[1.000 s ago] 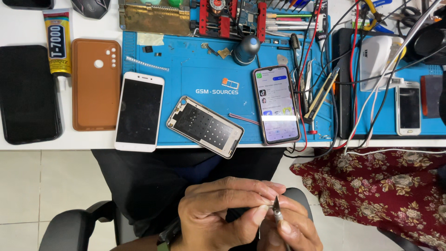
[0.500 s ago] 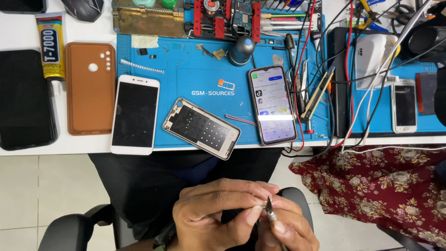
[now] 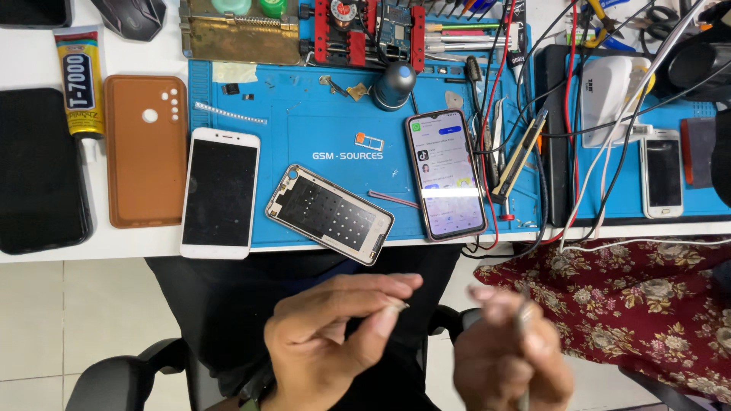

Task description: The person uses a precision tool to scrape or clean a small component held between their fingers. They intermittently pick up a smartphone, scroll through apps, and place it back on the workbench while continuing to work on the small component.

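Black phone point(image 3: 38, 171), brown case point(image 3: 145, 161), white phone point(image 3: 221, 194) and bare phone frame point(image 3: 329, 215) lying on the bench. Below, left hand point(image 3: 335, 339) pinching a tiny part point(image 3: 399, 306) between fingertips; right hand point(image 3: 510, 361), blurred, closed around slim tweezers point(image 3: 523, 320).

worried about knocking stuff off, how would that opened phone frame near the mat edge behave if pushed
The phone frame looks thin and hollowed, so probably light and easily slid. Its corner overhangs the blue mat's front edge near the table edge, so it might tip off. Exposed insides suggest fragility.
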